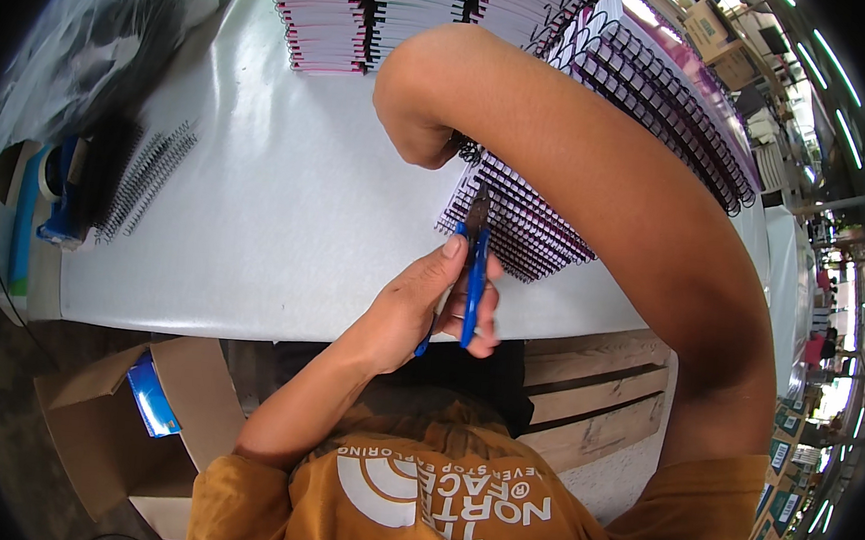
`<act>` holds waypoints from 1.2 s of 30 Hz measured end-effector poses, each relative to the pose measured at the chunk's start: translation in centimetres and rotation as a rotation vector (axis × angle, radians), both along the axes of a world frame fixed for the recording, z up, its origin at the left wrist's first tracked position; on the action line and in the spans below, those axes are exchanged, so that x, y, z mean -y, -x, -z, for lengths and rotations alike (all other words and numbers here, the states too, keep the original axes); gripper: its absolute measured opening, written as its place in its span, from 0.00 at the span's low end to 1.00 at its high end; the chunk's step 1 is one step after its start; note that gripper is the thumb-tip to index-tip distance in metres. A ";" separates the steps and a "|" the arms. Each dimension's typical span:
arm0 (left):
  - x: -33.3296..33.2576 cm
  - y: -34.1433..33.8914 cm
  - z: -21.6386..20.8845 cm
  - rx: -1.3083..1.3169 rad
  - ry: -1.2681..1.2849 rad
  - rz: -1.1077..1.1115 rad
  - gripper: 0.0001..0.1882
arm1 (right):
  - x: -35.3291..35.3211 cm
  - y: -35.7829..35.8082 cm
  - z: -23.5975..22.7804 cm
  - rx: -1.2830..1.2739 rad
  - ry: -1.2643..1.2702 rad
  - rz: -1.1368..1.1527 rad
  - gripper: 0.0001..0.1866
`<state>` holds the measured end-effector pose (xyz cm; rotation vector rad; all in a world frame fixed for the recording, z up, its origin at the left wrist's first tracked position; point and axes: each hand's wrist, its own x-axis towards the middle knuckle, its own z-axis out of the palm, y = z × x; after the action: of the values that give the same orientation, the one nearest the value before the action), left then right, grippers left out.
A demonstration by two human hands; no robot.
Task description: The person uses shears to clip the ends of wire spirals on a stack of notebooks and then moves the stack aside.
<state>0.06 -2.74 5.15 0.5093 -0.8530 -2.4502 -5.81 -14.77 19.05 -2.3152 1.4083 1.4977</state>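
Blue-handled cutting pliers (474, 283) are in my left hand (430, 305), its fingers wrapped round the handles. Their dark jaws point away from me, over the black wire coils of a stack of spiral-bound notebooks (526, 226). My right arm reaches across above this stack. At its far left corner my right hand (418, 119) is bent down with curled fingers, beside a dark bit of coil. Its fingertips are mostly hidden, so what they pinch cannot be made out.
Tall stacks of spiral-bound notebooks (319, 21) stand at the back, another stack (655, 95) at the right. Loose wire coils (153, 175) lie on the left of the white table (253, 247), near a plastic bag (86, 55). An open cardboard box (89, 447) stands below, beside a wooden crate (595, 382).
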 end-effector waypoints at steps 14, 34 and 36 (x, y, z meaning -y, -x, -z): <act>0.4 0.6 0.1 -0.040 0.019 -0.083 0.30 | 1.5 -0.1 -0.9 -0.064 -0.150 0.019 0.16; 1.8 0.7 0.3 -0.531 -0.130 0.032 0.31 | 0.8 -0.1 -1.3 -0.044 -0.006 -0.068 0.14; 1.6 0.1 1.0 -0.593 -0.076 0.068 0.31 | 0.4 -0.3 -0.8 -0.121 0.102 -0.092 0.15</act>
<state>-0.04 -4.30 4.18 -0.2279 -0.5322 -2.4882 -5.53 -15.16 19.88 -2.4176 1.4579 1.6548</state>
